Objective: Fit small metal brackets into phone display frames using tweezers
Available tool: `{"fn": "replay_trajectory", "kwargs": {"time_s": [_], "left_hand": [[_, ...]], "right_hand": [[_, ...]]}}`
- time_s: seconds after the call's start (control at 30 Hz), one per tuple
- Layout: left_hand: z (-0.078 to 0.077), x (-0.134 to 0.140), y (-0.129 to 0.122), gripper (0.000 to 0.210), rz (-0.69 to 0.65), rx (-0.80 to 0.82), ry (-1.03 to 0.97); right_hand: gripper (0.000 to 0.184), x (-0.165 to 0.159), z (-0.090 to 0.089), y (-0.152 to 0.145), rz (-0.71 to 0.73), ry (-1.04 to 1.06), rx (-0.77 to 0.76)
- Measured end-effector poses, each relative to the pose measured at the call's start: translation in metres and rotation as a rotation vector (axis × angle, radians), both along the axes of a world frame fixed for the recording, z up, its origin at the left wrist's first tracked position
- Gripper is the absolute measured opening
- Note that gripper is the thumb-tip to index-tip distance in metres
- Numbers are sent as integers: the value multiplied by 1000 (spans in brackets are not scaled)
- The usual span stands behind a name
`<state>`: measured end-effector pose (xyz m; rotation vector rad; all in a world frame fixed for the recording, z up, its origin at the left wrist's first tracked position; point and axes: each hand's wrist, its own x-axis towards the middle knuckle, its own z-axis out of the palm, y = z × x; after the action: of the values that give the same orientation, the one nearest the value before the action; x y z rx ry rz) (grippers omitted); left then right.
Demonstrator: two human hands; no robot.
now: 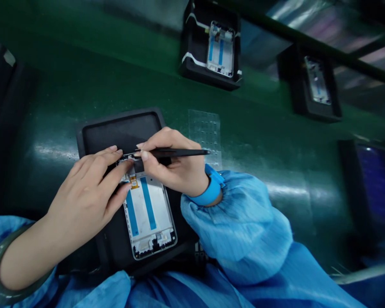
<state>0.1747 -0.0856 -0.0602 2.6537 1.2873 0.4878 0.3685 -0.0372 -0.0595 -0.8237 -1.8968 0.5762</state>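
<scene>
An opened phone frame (157, 205) with two blue adhesive strips lies on a black foam tray (120, 128) in front of me. My left hand (86, 188) grips its upper left corner, with fingers bent over the top edge and the thumb beside a small orange flex cable (134, 182). In my right hand (176, 164) is a pair of black tweezers (179, 152), pinched between thumb and fingers. Their tips point left at the top end of the frame, close to the left fingertips. What the tips touch is too small to make out.
Beyond my right hand lies a clear plastic sheet (205, 128) on the green work surface (115, 81). Farther off stand black trays with phone frames (221, 49) (317, 81). A dark tray (372, 184) is at the right, and another dark block (3, 85) at the left.
</scene>
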Motion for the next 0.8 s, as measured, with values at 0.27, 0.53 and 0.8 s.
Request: {"fn": "replay_trajectory", "kwargs": {"time_s": [0.27, 0.53, 0.8], "left_hand": [[1, 0, 0, 38, -3, -8, -8], [0, -1, 0, 37, -14, -2, -4], [1, -1, 0, 37, -12, -11, 3]], "right_hand": [[9, -2, 2, 0, 16, -29, -19], [9, -3, 6, -2, -107, -109, -50], [7, -3, 4, 0, -29, -86, -39]]}}
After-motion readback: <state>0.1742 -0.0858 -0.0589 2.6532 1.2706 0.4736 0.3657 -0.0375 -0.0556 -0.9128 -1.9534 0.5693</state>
